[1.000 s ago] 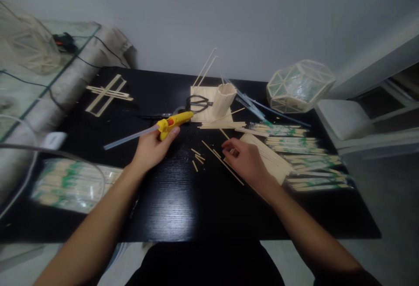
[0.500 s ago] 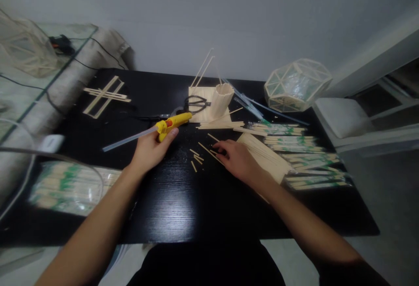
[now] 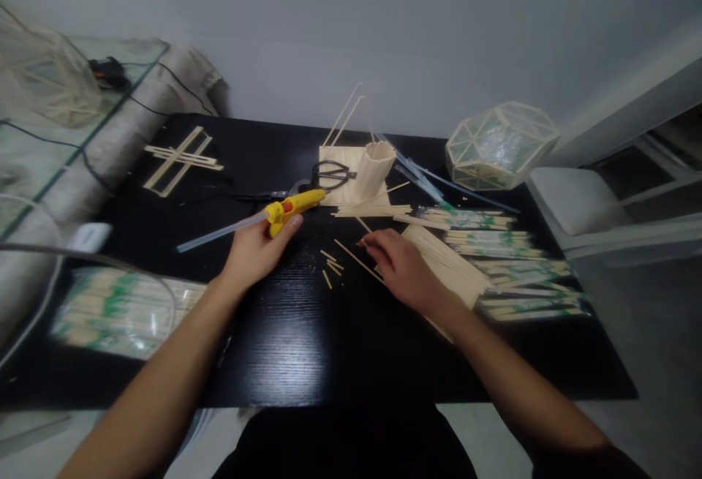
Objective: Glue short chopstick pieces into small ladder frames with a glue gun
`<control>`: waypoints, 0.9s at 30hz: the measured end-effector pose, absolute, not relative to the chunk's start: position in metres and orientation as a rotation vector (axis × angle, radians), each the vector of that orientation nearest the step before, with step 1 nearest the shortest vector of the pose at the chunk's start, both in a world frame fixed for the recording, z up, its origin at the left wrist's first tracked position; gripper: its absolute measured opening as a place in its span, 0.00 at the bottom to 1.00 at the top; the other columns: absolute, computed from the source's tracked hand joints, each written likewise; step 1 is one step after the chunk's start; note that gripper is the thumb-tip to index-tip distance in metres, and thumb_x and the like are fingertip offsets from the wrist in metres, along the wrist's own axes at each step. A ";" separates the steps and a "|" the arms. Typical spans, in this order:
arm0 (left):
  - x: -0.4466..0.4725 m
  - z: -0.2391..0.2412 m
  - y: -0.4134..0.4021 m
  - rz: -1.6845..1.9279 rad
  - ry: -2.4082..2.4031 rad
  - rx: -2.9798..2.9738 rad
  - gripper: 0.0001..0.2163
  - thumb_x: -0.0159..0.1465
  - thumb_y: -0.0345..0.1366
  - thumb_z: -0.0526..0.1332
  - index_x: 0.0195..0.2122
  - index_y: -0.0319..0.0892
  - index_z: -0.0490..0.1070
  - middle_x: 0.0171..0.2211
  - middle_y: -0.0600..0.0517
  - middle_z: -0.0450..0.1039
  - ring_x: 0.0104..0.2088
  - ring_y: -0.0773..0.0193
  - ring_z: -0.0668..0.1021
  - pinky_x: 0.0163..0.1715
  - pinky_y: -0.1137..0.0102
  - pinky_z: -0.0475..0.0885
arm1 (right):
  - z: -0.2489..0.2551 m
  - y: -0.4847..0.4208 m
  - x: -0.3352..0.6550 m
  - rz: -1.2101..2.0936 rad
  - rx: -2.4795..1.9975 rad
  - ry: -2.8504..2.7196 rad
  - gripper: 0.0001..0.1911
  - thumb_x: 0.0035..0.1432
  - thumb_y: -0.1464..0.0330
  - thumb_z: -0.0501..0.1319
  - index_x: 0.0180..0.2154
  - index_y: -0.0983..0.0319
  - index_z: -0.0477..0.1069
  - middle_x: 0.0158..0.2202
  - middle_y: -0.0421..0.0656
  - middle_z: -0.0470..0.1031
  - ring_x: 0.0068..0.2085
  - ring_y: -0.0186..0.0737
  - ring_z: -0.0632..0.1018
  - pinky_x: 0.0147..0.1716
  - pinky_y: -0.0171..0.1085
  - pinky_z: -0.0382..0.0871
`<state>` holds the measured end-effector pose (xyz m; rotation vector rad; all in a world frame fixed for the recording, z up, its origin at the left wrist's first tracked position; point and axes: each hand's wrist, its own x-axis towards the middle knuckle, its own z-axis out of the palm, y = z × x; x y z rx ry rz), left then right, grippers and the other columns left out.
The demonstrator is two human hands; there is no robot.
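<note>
My left hand [image 3: 257, 251] is closed round the handle of a yellow hot glue gun [image 3: 296, 205], whose clear glue stick sticks out toward the left. My right hand [image 3: 400, 263] has its fingers bent together low over the black table. A thin wooden stick [image 3: 363, 224] runs in under these fingers, which appear to pinch it; the contact is partly hidden. Another thin stick [image 3: 351, 254] lies just left of the fingertips. Several short cut pieces [image 3: 332, 263] lie between the hands. Beyond stands a cup-like cylinder of sticks [image 3: 374, 172] on a square wooden base [image 3: 340, 153].
Black-handled scissors [image 3: 332, 174] lie behind the glue gun. Bagged stick bundles [image 3: 493, 243] and a flat stick panel [image 3: 444, 263] are at right, a larger bag [image 3: 121, 311] at left. A geometric stick frame [image 3: 502, 146] stands back right; crossed sticks [image 3: 180, 161] lie back left.
My right hand has shifted slightly right, and the thin stick under its fingers has moved away from the one beside it. My left hand keeps the glue gun in nearly the same place.
</note>
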<state>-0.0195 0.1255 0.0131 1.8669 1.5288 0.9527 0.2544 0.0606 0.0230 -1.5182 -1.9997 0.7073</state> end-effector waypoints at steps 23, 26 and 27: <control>-0.023 0.013 0.126 0.884 1.503 1.738 0.23 0.61 0.56 0.64 0.37 0.38 0.81 0.32 0.49 0.81 0.33 0.56 0.80 0.37 0.67 0.73 | 0.008 0.063 0.266 1.283 -1.335 -1.259 0.19 0.58 0.63 0.71 0.51 0.58 0.77 0.32 0.40 0.80 0.29 0.36 0.77 0.32 0.39 0.73; -0.023 0.013 0.126 0.864 1.506 1.734 0.23 0.61 0.57 0.64 0.33 0.39 0.80 0.29 0.50 0.80 0.31 0.58 0.79 0.35 0.67 0.72 | 0.007 0.061 0.263 1.337 -1.302 -1.204 0.24 0.57 0.63 0.71 0.55 0.56 0.73 0.33 0.40 0.80 0.29 0.37 0.78 0.30 0.38 0.71; -0.023 0.013 0.126 0.858 1.504 1.732 0.22 0.61 0.57 0.64 0.32 0.39 0.80 0.28 0.50 0.79 0.30 0.58 0.79 0.34 0.67 0.72 | 0.007 0.060 0.262 1.355 -1.294 -1.187 0.26 0.57 0.63 0.71 0.57 0.56 0.71 0.32 0.39 0.80 0.28 0.37 0.77 0.28 0.37 0.70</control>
